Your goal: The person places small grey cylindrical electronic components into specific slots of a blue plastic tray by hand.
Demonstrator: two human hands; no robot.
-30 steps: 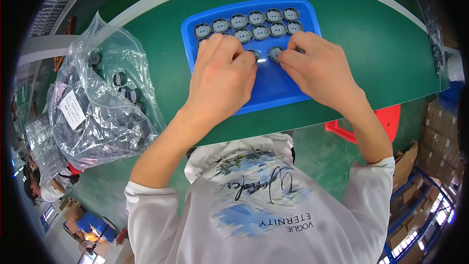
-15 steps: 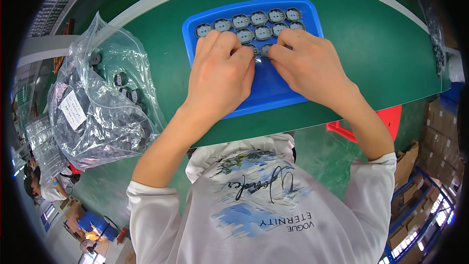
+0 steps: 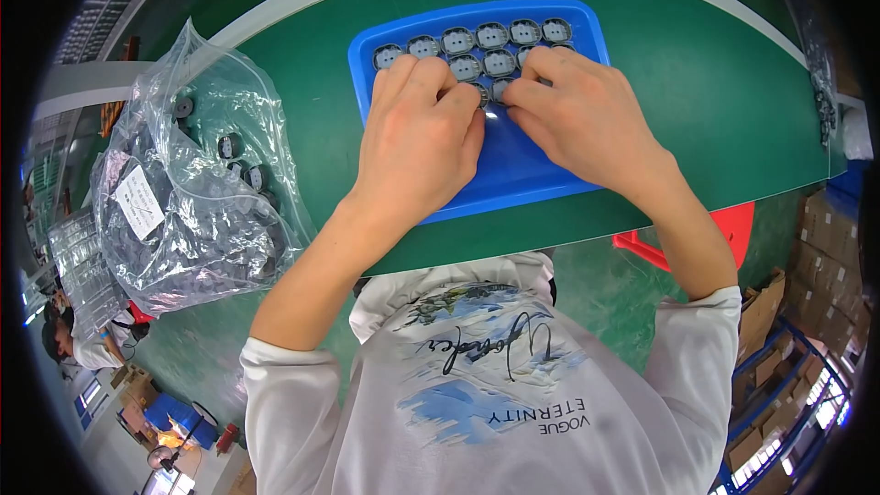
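Both hands reach over a blue plastic tray (image 3: 527, 165), where small grey plastic parts (image 3: 492, 34), rounded and with two dark dots on top, stand in rows along the far side. My left hand (image 3: 414, 128) is closed, thumb and fingertips at a grey part (image 3: 482, 95) in the nearest row. Beside it, the curled fingers of my right hand (image 3: 587, 115) pinch a second grey part (image 3: 500, 89). Knuckles and fingers partly cover both pieces, and some others in the rows are hidden behind the hands.
An opened clear plastic bag (image 3: 197, 220) of more dark parts, with a white label, sits left of the tray on the green table (image 3: 724, 101). A red stool (image 3: 706, 234) stands below the table's near right edge. Cartons and a blue rack are farther right; another person is far left.
The whole view has shifted slightly. My right fingers have moved a little toward the left hand, and the gap between the two nearest grey parts looks narrower.
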